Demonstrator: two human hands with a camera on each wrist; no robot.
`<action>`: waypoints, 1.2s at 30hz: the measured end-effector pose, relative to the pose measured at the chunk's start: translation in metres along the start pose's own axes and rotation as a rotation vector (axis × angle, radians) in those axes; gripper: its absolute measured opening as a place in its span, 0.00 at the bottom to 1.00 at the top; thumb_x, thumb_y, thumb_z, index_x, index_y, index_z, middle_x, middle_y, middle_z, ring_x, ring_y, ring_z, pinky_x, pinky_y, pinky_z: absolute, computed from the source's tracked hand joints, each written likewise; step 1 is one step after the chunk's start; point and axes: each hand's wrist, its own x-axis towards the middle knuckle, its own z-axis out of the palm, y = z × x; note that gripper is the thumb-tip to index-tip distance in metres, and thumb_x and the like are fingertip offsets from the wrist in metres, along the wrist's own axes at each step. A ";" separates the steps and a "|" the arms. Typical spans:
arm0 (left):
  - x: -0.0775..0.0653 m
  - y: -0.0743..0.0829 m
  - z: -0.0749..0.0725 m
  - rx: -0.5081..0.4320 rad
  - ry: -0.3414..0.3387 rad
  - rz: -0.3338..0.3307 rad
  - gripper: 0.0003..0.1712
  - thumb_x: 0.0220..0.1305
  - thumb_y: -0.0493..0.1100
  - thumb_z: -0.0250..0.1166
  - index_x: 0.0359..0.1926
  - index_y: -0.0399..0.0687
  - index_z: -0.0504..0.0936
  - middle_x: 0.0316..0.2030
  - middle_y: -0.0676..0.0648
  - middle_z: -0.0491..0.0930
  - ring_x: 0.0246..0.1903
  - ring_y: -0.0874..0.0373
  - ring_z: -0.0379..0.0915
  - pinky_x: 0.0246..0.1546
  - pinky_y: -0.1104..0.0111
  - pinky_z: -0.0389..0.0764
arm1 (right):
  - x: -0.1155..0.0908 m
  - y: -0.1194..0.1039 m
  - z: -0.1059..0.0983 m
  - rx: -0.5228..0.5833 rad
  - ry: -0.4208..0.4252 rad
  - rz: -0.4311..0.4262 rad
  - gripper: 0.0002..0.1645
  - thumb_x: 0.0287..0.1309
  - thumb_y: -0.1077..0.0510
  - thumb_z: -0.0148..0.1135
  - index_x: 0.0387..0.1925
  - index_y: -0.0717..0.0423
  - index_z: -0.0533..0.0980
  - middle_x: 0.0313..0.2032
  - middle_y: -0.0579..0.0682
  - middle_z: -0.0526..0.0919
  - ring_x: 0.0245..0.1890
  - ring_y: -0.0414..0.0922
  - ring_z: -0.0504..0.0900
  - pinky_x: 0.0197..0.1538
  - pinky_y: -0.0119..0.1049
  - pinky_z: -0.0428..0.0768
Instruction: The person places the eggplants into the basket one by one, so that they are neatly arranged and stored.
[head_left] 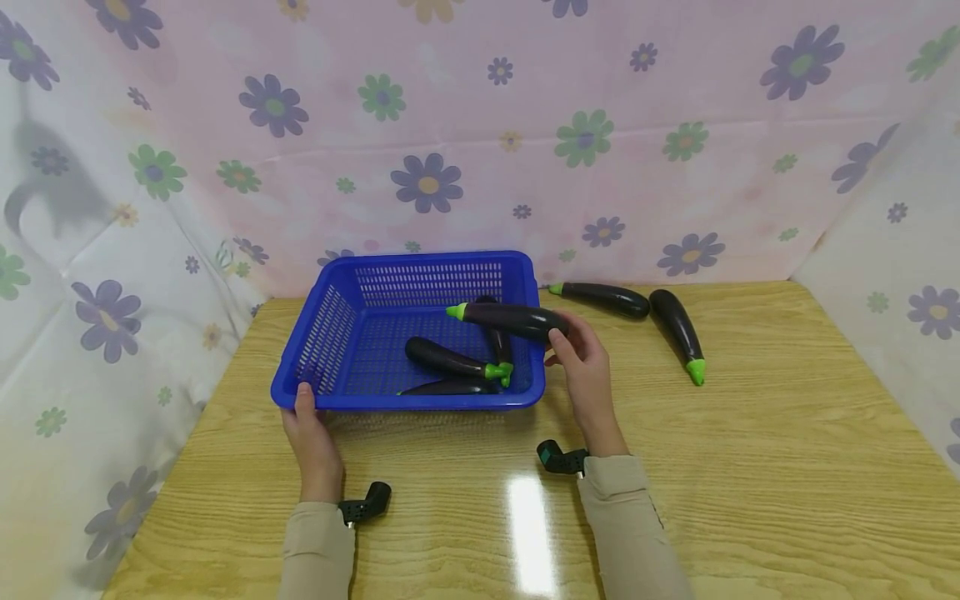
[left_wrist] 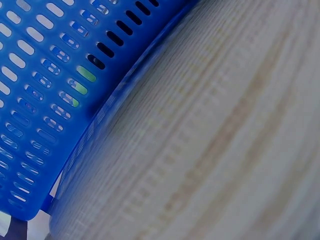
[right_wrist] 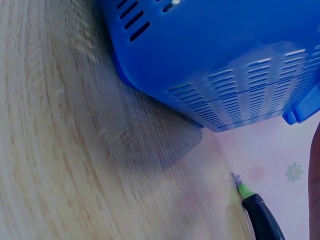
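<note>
- Left: sleeved arm, black wrist camera (head_left: 377, 497); left hand (head_left: 313, 442) grips the basket's near left corner, thumb over the rim.
- Blue basket (head_left: 420, 402), slotted, at the left part of the worktop (head_left: 795, 467), toward its far edge.
- In basket, right half, three eggplants: middle eggplant (head_left: 444, 358), green end right; front eggplant (head_left: 453, 387) along the near wall, partly hidden by the rim; rear eggplant (head_left: 497, 340), green end toward the near edge, partly covered by the held one. Green ends of middle and rear overlap in view.
- Held eggplant (head_left: 506, 317): above the basket's right side, roughly level, green end left.
- Right hand (head_left: 588, 367): grip closed around its dark end, thumb on near side, just beside the basket's right rim.
- Right of basket, on worktop: far eggplant (head_left: 606, 300) near the far edge, green end left; rightmost eggplant (head_left: 675, 327), green end toward the near edge. Dark ends close together.
</note>
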 end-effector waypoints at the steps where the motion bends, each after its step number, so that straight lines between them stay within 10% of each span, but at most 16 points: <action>1: 0.000 0.000 0.000 0.000 0.001 -0.004 0.27 0.63 0.54 0.50 0.61 0.54 0.61 0.57 0.46 0.64 0.56 0.54 0.58 0.57 0.70 0.56 | 0.000 0.000 0.000 0.001 0.000 0.000 0.23 0.60 0.53 0.53 0.55 0.57 0.68 0.44 0.52 0.75 0.37 0.50 0.73 0.40 0.56 0.73; 36: 0.000 0.000 0.001 0.008 0.002 -0.008 0.27 0.63 0.54 0.49 0.62 0.55 0.59 0.58 0.47 0.62 0.56 0.55 0.56 0.58 0.66 0.54 | 0.008 0.026 -0.009 0.105 0.003 0.043 0.24 0.60 0.48 0.51 0.56 0.53 0.68 0.44 0.54 0.75 0.41 0.60 0.71 0.37 0.42 0.78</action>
